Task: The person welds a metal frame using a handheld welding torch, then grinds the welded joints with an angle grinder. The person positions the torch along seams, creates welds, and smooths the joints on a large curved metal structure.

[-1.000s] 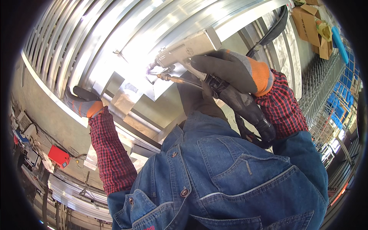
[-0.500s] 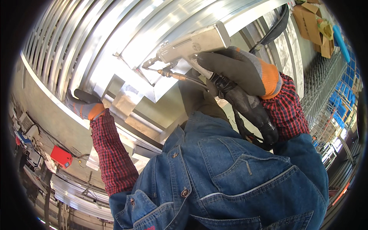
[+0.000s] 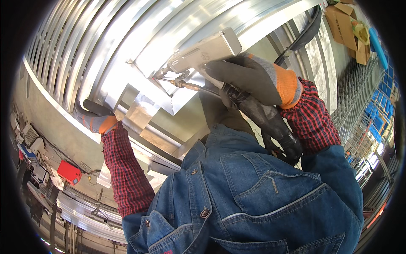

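My right hand (image 3: 253,80), in a grey glove with an orange cuff, is closed round the grip of a silver welding gun (image 3: 203,53). Its nozzle and a thin wire guide point left, to a corner seam on the bright metal frame (image 3: 144,89). Whether the tip touches the seam I cannot tell. A thick black cable sleeve (image 3: 270,120) runs back from the grip beneath my right forearm. Farther left, my gloved left hand (image 3: 95,116) is closed on the frame's edge beside the slats, its fingertips partly hidden.
Long shiny metal slats (image 3: 101,46) fill the far left. Cardboard boxes (image 3: 342,27) and wire mesh (image 3: 359,101) stand at the right. A red box (image 3: 69,172) sits on the floor at left, near stacked metal profiles (image 3: 84,211). A dark curved piece (image 3: 306,34) lies at the far right.
My right hand has shifted the welding gun left and slightly down, bringing its nozzle closer to the corner seam. The left hand stays on the frame, almost unmoved.
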Demonstrator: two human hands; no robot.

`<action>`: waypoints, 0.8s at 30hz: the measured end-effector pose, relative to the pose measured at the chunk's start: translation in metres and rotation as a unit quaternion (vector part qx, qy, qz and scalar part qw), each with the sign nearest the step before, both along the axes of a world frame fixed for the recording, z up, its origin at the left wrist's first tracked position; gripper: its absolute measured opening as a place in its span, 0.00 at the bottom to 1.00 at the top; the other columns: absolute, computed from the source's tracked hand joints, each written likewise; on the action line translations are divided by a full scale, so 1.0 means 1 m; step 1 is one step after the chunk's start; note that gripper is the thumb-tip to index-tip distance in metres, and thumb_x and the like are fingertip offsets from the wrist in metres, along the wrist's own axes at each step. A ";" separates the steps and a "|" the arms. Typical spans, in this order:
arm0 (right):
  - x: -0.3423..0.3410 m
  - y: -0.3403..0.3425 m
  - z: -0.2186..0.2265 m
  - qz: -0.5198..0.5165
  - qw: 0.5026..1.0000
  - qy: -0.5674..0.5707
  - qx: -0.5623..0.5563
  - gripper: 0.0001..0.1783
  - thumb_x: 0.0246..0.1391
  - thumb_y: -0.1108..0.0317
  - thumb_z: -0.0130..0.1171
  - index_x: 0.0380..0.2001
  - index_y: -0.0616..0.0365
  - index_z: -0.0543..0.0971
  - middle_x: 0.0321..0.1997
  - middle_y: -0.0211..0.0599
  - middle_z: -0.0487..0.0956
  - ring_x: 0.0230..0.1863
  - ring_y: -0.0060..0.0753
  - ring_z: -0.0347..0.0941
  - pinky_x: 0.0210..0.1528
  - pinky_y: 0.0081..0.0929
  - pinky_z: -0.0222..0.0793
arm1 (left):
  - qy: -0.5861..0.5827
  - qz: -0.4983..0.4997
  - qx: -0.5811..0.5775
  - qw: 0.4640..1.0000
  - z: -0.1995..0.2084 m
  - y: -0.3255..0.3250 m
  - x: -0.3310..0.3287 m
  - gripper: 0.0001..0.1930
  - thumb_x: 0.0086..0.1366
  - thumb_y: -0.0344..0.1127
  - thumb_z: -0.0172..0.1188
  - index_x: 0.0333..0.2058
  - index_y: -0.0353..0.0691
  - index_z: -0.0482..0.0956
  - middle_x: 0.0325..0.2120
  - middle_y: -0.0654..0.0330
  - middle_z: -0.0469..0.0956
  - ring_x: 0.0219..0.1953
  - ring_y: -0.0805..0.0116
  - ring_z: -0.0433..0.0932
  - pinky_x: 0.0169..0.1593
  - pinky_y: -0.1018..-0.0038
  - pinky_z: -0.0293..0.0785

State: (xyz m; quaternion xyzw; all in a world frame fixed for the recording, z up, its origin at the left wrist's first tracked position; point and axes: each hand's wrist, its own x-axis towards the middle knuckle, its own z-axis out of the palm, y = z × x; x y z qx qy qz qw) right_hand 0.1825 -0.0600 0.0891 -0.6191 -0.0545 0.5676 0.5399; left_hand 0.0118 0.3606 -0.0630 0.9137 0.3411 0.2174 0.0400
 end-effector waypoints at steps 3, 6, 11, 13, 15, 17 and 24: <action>0.005 0.001 -0.005 0.058 0.998 -0.040 0.005 0.26 0.78 0.54 0.51 0.66 0.61 0.79 0.42 0.46 0.87 0.41 0.38 0.84 0.46 0.34 0.79 | 0.000 0.001 -0.004 1.000 0.001 -0.001 0.000 0.31 0.84 0.56 0.43 0.65 0.33 0.77 0.60 0.36 0.80 0.62 0.35 0.79 0.64 0.46 0.76; 0.006 0.000 -0.008 0.102 0.993 -0.055 -0.017 0.23 0.79 0.62 0.48 0.68 0.57 0.78 0.49 0.50 0.88 0.46 0.44 0.85 0.52 0.38 0.81 | -0.003 0.009 -0.020 1.000 0.002 -0.002 0.002 0.29 0.84 0.52 0.45 0.64 0.30 0.78 0.60 0.37 0.80 0.63 0.36 0.78 0.67 0.47 0.73; 0.005 0.001 -0.008 0.091 0.995 -0.037 0.000 0.22 0.79 0.65 0.49 0.69 0.56 0.77 0.53 0.51 0.87 0.50 0.47 0.87 0.54 0.38 0.82 | -0.015 0.006 -0.023 1.000 0.005 -0.006 0.003 0.28 0.83 0.50 0.46 0.63 0.29 0.79 0.60 0.37 0.80 0.64 0.37 0.77 0.69 0.47 0.72; 0.006 0.003 -0.006 0.115 0.991 -0.056 -0.029 0.22 0.79 0.64 0.49 0.69 0.56 0.78 0.55 0.52 0.87 0.52 0.47 0.87 0.56 0.37 0.82 | -0.017 0.005 -0.015 1.000 0.005 -0.007 0.004 0.28 0.83 0.50 0.46 0.63 0.29 0.79 0.60 0.38 0.81 0.65 0.37 0.77 0.69 0.47 0.72; 0.006 0.005 -0.004 0.082 0.996 -0.022 -0.026 0.22 0.79 0.61 0.49 0.68 0.56 0.80 0.55 0.51 0.87 0.53 0.47 0.86 0.57 0.37 0.81 | -0.014 0.012 -0.022 1.000 0.006 -0.007 0.004 0.28 0.83 0.49 0.46 0.63 0.30 0.79 0.60 0.38 0.81 0.65 0.38 0.78 0.69 0.47 0.73; 0.005 0.007 -0.002 0.078 0.996 -0.026 -0.043 0.24 0.79 0.57 0.49 0.67 0.56 0.81 0.55 0.51 0.87 0.54 0.46 0.86 0.58 0.36 0.80 | -0.008 0.016 -0.017 1.000 0.006 -0.006 0.005 0.28 0.83 0.49 0.46 0.63 0.31 0.80 0.60 0.39 0.81 0.65 0.38 0.78 0.69 0.48 0.73; 0.004 0.009 0.001 0.057 0.998 -0.006 -0.036 0.25 0.79 0.52 0.51 0.65 0.57 0.81 0.43 0.45 0.87 0.44 0.37 0.85 0.47 0.33 0.80 | -0.005 0.013 -0.002 1.000 0.004 -0.004 0.004 0.26 0.83 0.47 0.48 0.62 0.31 0.81 0.60 0.40 0.82 0.64 0.40 0.79 0.68 0.50 0.74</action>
